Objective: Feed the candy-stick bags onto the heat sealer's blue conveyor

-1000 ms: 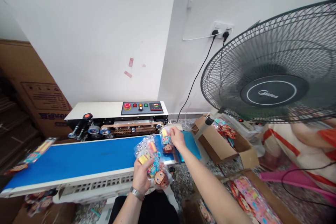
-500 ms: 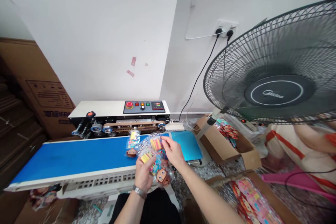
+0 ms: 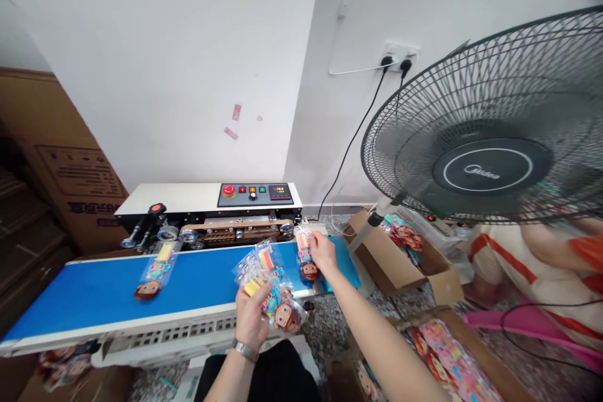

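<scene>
My left hand (image 3: 252, 314) is closed on a fan of clear plastic packets (image 3: 286, 316), each with a cartoon face and yellow or pink strips inside. My right hand (image 3: 323, 252) pinches the upper part of a single packet (image 3: 308, 269) at the right end of the blue conveyor belt (image 3: 202, 276), close to the sealing machine's intake. Farther left, another packet (image 3: 157, 270) lies on the belt, its top edge by the rollers. Behind the belt stands the band sealing machine (image 3: 188, 198) with its lit control panel (image 3: 255, 195).
A large fan (image 3: 485, 169) fills the right side. Below it, an open carton (image 3: 377, 251) holds colourful packets, and a second carton (image 3: 490, 352) stands nearer. Another person's arm (image 3: 541, 245) shows at far right. Large cardboard boxes (image 3: 75, 163) stand left.
My right hand has drawn one packet away from the bunch and moved it right to the sealer's intake. The packet on the belt has travelled left. My left hand still holds the bunch.
</scene>
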A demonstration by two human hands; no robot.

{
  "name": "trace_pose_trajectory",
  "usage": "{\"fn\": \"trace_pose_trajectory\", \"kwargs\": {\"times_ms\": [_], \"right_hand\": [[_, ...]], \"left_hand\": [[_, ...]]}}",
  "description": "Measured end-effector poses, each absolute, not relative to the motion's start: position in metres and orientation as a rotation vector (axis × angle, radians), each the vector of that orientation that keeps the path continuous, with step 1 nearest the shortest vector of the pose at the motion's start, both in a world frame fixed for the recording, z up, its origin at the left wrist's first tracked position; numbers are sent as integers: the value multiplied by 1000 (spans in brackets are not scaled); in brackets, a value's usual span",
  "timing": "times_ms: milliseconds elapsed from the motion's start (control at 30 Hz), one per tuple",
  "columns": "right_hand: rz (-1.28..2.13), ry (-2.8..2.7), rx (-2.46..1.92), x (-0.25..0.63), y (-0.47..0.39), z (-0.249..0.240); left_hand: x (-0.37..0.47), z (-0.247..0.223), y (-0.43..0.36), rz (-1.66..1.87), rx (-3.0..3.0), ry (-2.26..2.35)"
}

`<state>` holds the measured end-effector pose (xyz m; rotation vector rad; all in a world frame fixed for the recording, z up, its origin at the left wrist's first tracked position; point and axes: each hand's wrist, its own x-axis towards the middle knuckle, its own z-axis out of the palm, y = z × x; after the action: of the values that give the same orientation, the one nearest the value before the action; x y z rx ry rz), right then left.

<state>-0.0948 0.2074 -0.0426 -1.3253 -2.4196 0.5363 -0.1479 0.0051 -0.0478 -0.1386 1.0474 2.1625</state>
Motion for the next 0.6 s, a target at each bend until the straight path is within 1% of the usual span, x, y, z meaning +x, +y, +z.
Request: {"fn": "trace_pose_trajectory", "kwargs": {"times_ms": [133,200,267,367,400,467,600], "right_hand": [[542,-2444,-1264,-114,199,-39],[601,-2394,-1132,-115,188,-35],[845,-2318,-915,-110,173,-32],[1350,-2238,-595,-100,145,-30],[1440,-2216,-544,-97,138,-30],[1470,-2148,-548,-92,133,-33],[1315,-1962,-815,-84,160,-47]], "left_hand": [[-147,-48,5,2161,-118,1043],[-147,-48,4,2158,-114,1042],[-146,-46,4,2150,-119,1035],[-144,-43,4,2147,-94,1005],[-144,-43,5,2148,-76,997],[-143,-43,5,2149,-46,996],[-143,-45,5,2135,-105,1043]]}}
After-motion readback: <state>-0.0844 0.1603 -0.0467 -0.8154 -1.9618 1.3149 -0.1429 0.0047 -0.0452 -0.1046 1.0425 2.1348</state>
